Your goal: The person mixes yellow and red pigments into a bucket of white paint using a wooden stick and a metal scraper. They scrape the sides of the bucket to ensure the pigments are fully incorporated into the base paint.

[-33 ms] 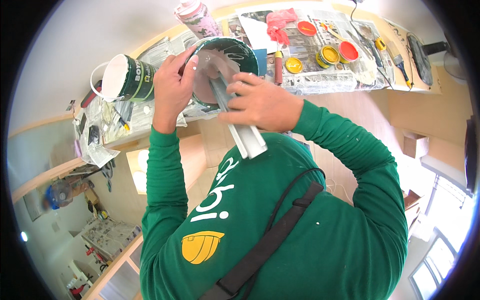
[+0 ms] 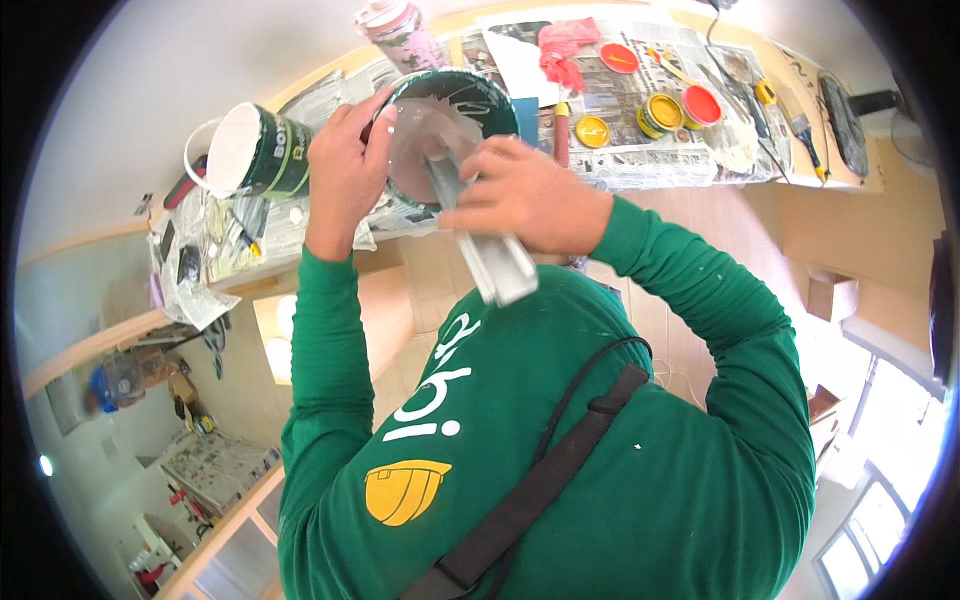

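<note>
A dark green bucket (image 2: 495, 105) of greyish-pink paint (image 2: 410, 140) is tilted toward me. My left hand (image 2: 345, 175) grips it by the rim, thumb over the edge. In my right hand (image 2: 520, 200) is a long grey metal channel (image 2: 495, 270), its upper end dipped in the paint and its lower end sticking out over my shirt. The right hand and channel are motion-blurred. Left of the bucket a second green bucket (image 2: 280, 155) with a white inside lies tilted on newspaper (image 2: 640, 165). A pink patterned tumbler (image 2: 400, 40) stands behind.
The worktable holds a red cloth (image 2: 565, 50), open red (image 2: 702, 105) and yellow (image 2: 660, 112) paint cans, lids, a roller (image 2: 560, 135), brushes (image 2: 800, 130) and cables. A cardboard box (image 2: 830, 295) is low at right. Someone in blue (image 2: 110, 390) is visible at far lower left, blurred.
The channel and my right hand have shifted slightly upward and are more blurred. My left hand and the bucket have barely moved.
</note>
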`<act>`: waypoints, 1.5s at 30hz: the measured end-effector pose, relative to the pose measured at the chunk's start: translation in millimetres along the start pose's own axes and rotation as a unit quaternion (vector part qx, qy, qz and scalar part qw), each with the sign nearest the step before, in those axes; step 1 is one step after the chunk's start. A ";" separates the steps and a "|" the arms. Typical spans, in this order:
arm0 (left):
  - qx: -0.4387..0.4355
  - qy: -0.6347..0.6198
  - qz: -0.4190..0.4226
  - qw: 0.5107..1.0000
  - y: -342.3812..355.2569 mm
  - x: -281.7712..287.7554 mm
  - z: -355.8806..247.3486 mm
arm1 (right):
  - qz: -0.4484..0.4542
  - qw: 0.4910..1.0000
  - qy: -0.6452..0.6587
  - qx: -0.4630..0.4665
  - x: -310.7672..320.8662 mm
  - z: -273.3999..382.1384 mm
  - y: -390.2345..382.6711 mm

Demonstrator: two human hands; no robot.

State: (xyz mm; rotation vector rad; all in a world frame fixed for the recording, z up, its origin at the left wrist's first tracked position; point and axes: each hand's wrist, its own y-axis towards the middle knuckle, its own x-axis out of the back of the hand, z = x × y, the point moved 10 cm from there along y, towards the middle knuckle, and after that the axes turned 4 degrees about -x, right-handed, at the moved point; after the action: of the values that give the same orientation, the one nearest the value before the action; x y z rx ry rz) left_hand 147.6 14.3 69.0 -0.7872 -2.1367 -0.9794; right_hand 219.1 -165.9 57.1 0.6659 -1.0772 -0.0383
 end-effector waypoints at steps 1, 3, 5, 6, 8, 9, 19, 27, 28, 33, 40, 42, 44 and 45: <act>0.000 -0.005 -0.004 1.000 3.6 0.3 4.0 | -0.024 0.999 0.036 -0.023 4.8 -14.5 1.7; 0.009 -0.008 -0.013 1.000 12.7 2.1 21.8 | -0.080 0.978 0.138 -0.133 26.9 -51.9 15.7; 0.062 -0.019 -0.010 0.998 17.9 6.1 45.4 | -0.067 0.936 0.208 -0.277 42.7 -93.2 26.6; 0.084 -0.029 -0.008 0.996 23.0 4.1 54.9 | -0.058 0.940 0.177 -0.286 49.0 -110.2 25.8; 0.091 -0.104 -0.016 0.990 24.2 -7.9 72.2 | -0.089 0.944 0.112 -0.296 69.3 -130.4 17.8; 0.105 -0.128 -0.021 0.986 17.2 -14.6 83.2 | -0.127 0.944 0.080 -0.293 85.2 -126.0 13.7; 0.227 -0.316 -0.025 0.921 -40.4 9.5 179.3 | 0.005 0.868 0.434 -0.240 -66.7 7.1 28.4; -0.026 0.106 0.055 0.992 -147.1 -33.6 260.9 | -0.138 0.730 0.506 -0.439 -315.5 -111.2 106.2; -0.043 0.147 0.091 0.984 -151.2 -44.7 264.1 | -0.148 0.676 0.519 -0.502 -343.2 -124.8 93.5; 0.011 0.211 0.126 0.969 -165.0 -38.4 258.4 | -0.120 0.594 0.539 -0.586 -353.6 -102.8 54.0; 0.005 0.185 0.116 0.976 -160.9 -39.0 272.7 | -0.187 0.495 0.582 -0.617 -326.0 -87.7 36.9; 0.004 0.181 0.108 0.978 -167.0 -38.6 272.5 | -0.266 0.484 0.632 -0.544 -316.7 -99.4 67.1; 0.000 0.184 0.102 0.978 -172.2 -38.2 271.1 | -0.282 0.445 0.617 -0.584 -334.0 -107.1 63.7; -0.005 0.187 0.099 0.977 -174.8 -38.9 268.5 | -0.274 0.427 0.619 -0.600 -345.9 -107.5 53.2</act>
State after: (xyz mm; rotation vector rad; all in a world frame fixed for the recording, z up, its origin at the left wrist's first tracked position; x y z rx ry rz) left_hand -39.0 126.2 -169.4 -0.7374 -1.6980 -0.9479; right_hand 122.0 47.3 -224.2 -0.4266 0.8039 -0.7144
